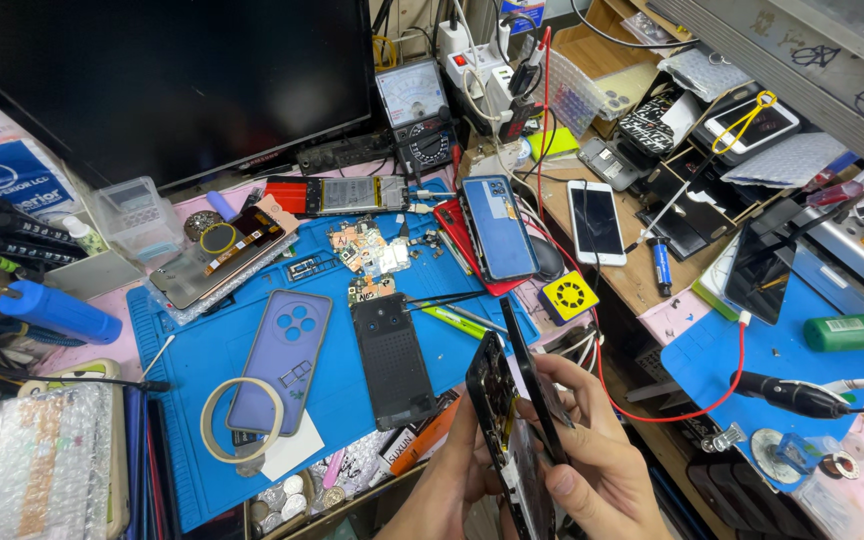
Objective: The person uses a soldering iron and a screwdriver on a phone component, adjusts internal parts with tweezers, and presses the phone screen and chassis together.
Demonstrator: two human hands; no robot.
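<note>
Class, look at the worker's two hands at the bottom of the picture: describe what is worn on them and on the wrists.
Both the left hand and the right hand are bare: no gloves, rings, watch or wrist strap show. No sleeve reaches either wrist in view. The fingernails are short and unpainted.

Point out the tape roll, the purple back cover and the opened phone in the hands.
tape roll (208,425): head view, left side of its ring.
purple back cover (274,385): head view, plain lower half.
opened phone (489,385): head view, dark inner face of the left half.
</note>
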